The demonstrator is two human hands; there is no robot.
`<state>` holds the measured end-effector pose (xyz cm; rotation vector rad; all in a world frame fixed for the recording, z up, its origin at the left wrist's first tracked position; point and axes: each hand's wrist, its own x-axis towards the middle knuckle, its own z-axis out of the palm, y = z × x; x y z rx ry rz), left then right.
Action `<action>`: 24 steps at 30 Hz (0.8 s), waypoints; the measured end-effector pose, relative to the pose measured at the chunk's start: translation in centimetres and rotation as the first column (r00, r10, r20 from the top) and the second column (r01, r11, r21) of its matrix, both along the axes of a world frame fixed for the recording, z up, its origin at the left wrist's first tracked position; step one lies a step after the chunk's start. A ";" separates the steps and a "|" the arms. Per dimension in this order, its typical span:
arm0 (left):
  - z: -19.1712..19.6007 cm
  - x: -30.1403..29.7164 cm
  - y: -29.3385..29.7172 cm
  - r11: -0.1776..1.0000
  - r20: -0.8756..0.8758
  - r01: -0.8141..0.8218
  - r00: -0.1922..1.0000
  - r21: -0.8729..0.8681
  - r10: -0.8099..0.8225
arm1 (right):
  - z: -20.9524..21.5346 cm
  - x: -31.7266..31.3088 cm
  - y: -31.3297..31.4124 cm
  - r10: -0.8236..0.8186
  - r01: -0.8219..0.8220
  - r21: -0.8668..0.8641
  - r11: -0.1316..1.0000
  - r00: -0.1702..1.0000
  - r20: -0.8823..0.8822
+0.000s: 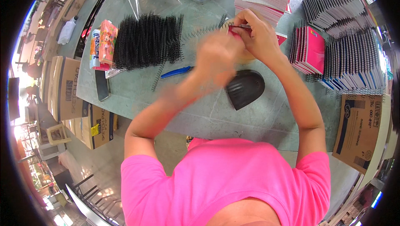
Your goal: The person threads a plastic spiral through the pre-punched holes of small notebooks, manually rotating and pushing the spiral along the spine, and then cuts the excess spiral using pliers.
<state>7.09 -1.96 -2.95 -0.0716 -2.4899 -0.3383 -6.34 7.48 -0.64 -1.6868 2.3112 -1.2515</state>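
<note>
Right hand (257, 34) fingers are pinching a pink notebook (280, 38) & its wire spiral (204, 30) above the table (208, 113), left hand (216, 57) is blurring w/ motion (grip can't tell), so the coil's probably risking skipping holes or snagging.

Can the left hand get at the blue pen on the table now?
Probably yes: the blue pen lies uncovered just left of the blurred left hand, with nothing lying between them.

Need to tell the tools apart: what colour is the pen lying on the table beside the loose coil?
Blue. The pen shows best in the head view, left of the blurred left hand.
</note>
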 end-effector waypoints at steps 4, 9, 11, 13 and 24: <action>-4.2 0.7 7.1 0.997 0.312 -0.074 0.947 -0.033 0.081 | 0.7 -0.3 -0.2 0.096 -0.094 -0.034 0.995 0.993 0.075; -1.8 0.3 6.2 0.970 0.475 -0.026 0.875 0.243 -0.095 | 0.1 -0.7 -0.1 0.038 -0.036 -0.061 0.997 0.999 0.037; 2.0 0.6 3.2 0.884 0.273 -0.119 0.962 0.452 -0.010 | 1.0 -3.4 2.9 -0.025 0.010 0.129 0.992 0.993 0.119; 3.3 0.6 0.7 0.892 0.088 -0.134 0.990 0.433 0.105 | -0.7 -5.7 5.2 0.018 -0.054 0.054 0.997 0.850 0.526; 4.1 -0.6 -0.6 0.979 0.080 -0.124 0.990 0.162 0.113 | -2.6 -4.0 5.6 0.130 -0.029 -0.148 0.989 0.666 0.734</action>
